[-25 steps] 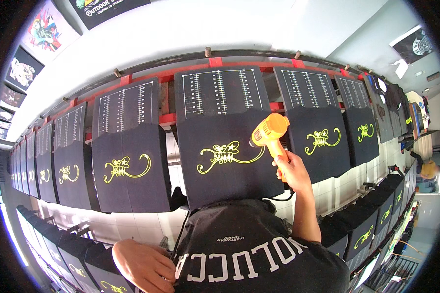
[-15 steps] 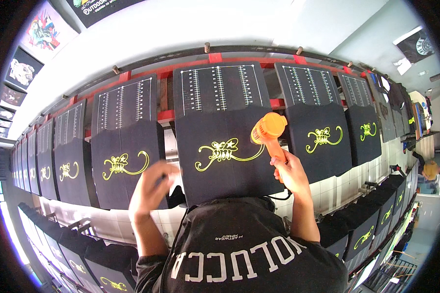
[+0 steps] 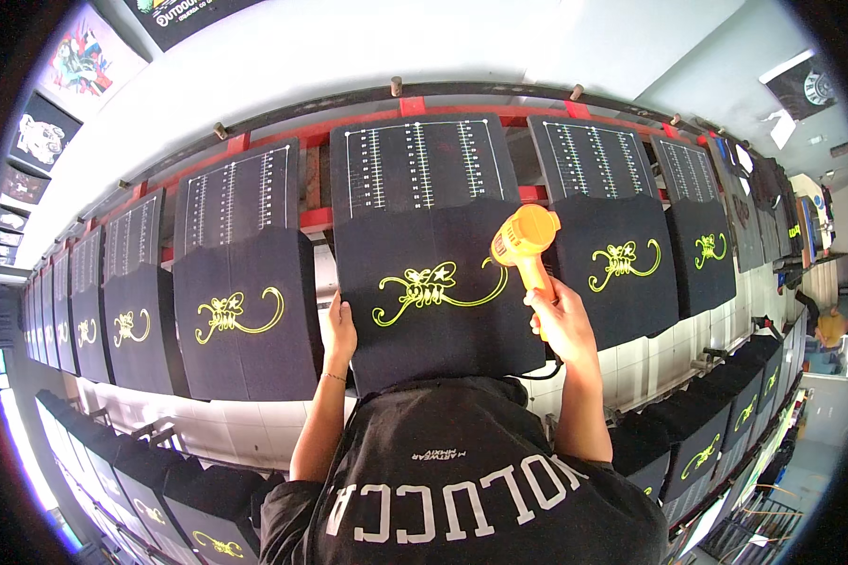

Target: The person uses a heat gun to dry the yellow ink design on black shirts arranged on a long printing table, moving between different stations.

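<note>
My right hand grips the handle of an orange heat gun. The gun's head hovers over the right end of a neon-yellow insect-like print. That print is on a black T-shirt stretched over the board in front of me. Along the shirt's left edge, my left hand rests against the side with its fingers stretched out; part of the fingers is hidden there. A dark ruler-marked board end shows beyond the shirt's wavy far edge.
Boards with similar black printed shirts stand left and right in a row. Behind them runs a red metal frame. Another row of shirts lies behind me. A person is at the far right. A dark cord hangs beside my right wrist.
My left hand has moved right, from the gap between boards to the middle shirt's left edge. The heat gun has shifted slightly up and stays over the print's right end.
</note>
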Motion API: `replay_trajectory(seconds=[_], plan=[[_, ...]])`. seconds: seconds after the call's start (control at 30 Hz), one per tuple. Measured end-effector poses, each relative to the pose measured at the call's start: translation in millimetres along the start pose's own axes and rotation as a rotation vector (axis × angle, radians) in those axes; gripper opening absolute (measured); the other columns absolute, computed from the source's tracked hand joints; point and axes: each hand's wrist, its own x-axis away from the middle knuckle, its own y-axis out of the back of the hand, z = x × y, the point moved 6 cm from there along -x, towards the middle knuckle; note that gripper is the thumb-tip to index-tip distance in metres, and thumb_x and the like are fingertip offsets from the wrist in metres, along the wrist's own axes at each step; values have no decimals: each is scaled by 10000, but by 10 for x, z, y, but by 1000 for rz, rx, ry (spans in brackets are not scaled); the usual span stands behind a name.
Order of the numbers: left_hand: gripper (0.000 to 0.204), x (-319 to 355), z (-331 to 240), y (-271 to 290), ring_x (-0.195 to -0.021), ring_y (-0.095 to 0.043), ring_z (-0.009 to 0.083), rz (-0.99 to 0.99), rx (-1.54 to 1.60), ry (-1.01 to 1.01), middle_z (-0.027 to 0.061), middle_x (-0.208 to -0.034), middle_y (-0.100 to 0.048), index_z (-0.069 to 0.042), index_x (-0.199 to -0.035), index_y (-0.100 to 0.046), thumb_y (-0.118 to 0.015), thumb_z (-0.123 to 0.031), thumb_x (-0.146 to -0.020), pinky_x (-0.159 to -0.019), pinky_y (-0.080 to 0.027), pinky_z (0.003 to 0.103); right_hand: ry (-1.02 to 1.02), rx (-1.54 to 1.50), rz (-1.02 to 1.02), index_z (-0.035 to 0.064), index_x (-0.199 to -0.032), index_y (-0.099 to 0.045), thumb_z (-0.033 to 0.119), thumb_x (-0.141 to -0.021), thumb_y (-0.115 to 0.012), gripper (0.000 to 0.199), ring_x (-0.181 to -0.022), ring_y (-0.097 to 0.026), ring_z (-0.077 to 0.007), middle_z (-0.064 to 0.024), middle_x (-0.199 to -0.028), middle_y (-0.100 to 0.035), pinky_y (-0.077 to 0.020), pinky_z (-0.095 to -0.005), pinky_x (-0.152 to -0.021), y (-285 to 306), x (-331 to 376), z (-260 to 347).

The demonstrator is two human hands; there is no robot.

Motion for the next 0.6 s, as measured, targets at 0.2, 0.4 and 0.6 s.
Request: replay_trajectory(seconds=[0.2, 0.4, 0.6], plan=[[503, 212, 284, -49, -1233, -508, 388, -57, -129, 62, 282, -1300, -541, 93, -1299, -494, -338, -305, -1032, -1057, -370, 390, 7, -8, -9, -5, -1116, -590, 157, -902, -621, 271, -585, -524, -68, -7, -805, -574, -448, -213, -532, 57, 25, -20], [537, 241, 251, -59, -1172, -533, 424, -49, -156, 73, 281, -1232, -581, 85, -1239, -543, -306, -353, -1036, -1011, -405, 418, 6, -1, -6, -9, -1125, -590, 163, -909, -611, 277, -595, -526, -73, -17, -806, -580, -456, -219, -545, 119, 63, -82], [546, 199, 430, -84, -1162, -541, 424, -50, -188, 63, 279, -1224, -588, 83, -1227, -555, -303, -362, -1036, -1007, -409, 419, 10, 5, -31, 4, -1084, -603, 210, -892, -651, 286, -574, -550, -70, 14, -737, -548, -462, -223, -512, 126, 133, -122]])
